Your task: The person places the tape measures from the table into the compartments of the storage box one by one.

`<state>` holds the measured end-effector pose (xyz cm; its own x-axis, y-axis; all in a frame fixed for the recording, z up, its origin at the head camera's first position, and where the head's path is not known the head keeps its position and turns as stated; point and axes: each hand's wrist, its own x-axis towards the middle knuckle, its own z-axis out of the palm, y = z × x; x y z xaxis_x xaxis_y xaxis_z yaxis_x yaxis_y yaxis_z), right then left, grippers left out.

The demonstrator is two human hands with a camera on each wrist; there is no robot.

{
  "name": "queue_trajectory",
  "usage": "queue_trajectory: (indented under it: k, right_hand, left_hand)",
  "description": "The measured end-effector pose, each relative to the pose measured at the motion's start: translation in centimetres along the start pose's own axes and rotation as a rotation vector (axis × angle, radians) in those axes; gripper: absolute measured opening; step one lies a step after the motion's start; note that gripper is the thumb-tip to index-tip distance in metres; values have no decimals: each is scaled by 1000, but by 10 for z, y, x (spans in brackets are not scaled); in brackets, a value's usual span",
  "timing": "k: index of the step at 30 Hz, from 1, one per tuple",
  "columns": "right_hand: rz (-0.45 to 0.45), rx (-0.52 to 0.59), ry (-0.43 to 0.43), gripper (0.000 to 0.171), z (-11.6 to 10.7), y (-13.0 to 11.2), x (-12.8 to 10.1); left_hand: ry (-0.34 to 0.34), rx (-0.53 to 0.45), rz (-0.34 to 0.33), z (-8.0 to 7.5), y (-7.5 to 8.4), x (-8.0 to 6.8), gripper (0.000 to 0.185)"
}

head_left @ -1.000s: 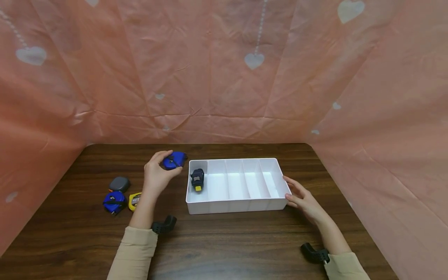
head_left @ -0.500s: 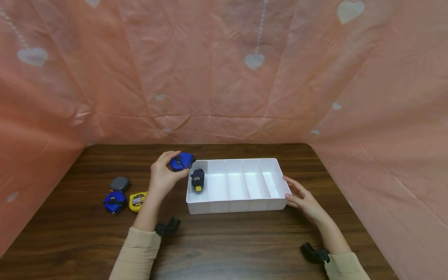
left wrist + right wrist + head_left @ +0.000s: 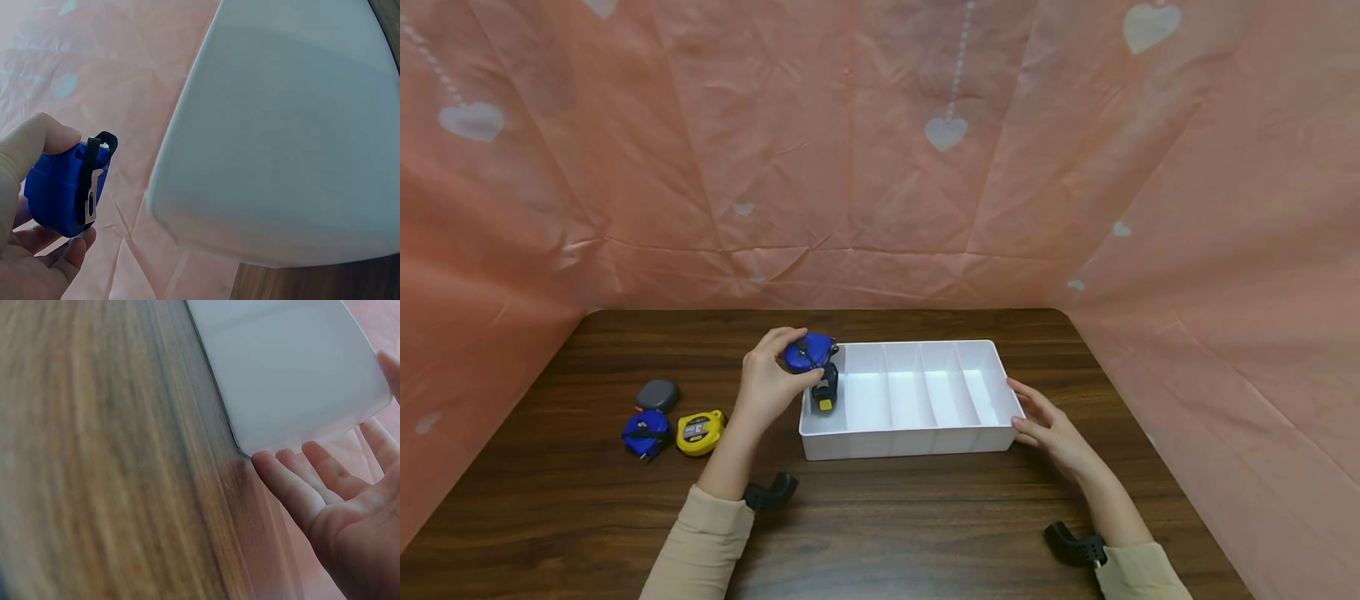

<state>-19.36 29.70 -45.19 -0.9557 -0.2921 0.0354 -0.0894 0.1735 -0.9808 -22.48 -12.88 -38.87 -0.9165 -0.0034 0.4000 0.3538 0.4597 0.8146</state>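
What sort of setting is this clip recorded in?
Probably a staged recording booth, not a workshop: a pink heart-print sheet walls in a wooden table holding only a white divided tray and tape measures.

Partly hidden tape, cropped tray, blurred table

The left hand [image 3: 767,385] and its blue tape [image 3: 808,352] cover the top of the dark tape [image 3: 825,393] in the tray [image 3: 910,442]; both wrist views crop the tray, and the table [image 3: 94,456] beside it blurs.
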Motion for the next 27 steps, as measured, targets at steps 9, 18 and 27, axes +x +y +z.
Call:
queue_trajectory:
  k: [9, 18, 27]
  right_hand:
    - [0, 9, -1, 60, 1, -1, 0]
    - [3, 10, 0, 59, 0, 0, -1]
    - [10, 8, 6, 59, 1, -1, 0]
  left_hand:
    - [-24, 19, 21, 13, 3, -3, 60]
    - [-20, 18, 55, 26, 5, -7, 59]
    - [-15, 35, 76, 37, 3, -9, 60]
